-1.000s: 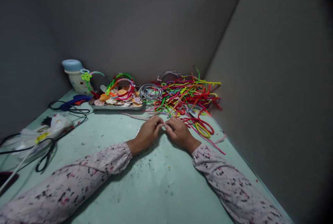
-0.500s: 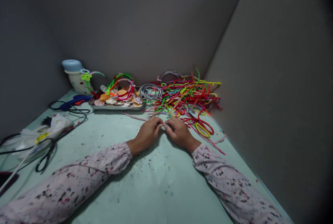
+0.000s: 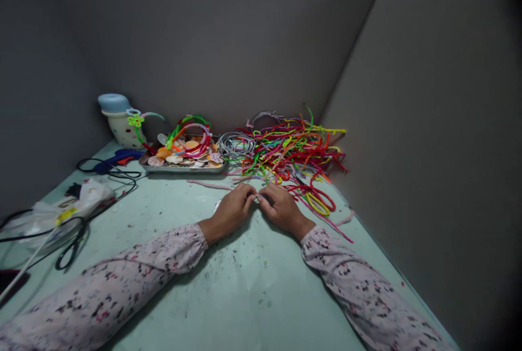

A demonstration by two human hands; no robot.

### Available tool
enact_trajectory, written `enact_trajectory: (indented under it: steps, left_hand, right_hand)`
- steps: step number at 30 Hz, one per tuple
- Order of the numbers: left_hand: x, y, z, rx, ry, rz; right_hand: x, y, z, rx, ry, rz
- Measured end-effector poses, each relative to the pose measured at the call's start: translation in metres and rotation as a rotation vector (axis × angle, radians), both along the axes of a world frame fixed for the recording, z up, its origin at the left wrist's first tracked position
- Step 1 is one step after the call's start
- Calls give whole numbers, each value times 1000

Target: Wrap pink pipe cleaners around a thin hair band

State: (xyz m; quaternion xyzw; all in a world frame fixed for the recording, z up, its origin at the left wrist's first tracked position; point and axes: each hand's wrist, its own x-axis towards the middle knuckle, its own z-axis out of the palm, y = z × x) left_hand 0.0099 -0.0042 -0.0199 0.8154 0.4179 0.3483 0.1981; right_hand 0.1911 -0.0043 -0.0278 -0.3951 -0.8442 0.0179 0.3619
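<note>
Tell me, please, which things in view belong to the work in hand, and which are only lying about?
Probably in the work:
pale pink strand at the left hand
pile of coloured strands

Apparently just lying about:
lidded bottle
plastic bag
tray of shells

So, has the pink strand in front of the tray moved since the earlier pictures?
Yes, slightly: the pink strand now reaches farther left against the tray.

Fuzzy, matt pipe cleaners (image 3: 299, 144), a shiny metal tray (image 3: 183, 170), a crinkled, glossy plastic bag (image 3: 95, 192) and soft cloth sleeves (image 3: 118, 285).
</note>
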Motion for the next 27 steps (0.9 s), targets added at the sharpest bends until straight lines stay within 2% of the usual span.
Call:
enact_trajectory:
  steps: [27]
  left_hand:
    - [-1, 2, -4, 6, 65, 27]
  right_hand:
    - [-1, -1, 1, -7, 11, -3]
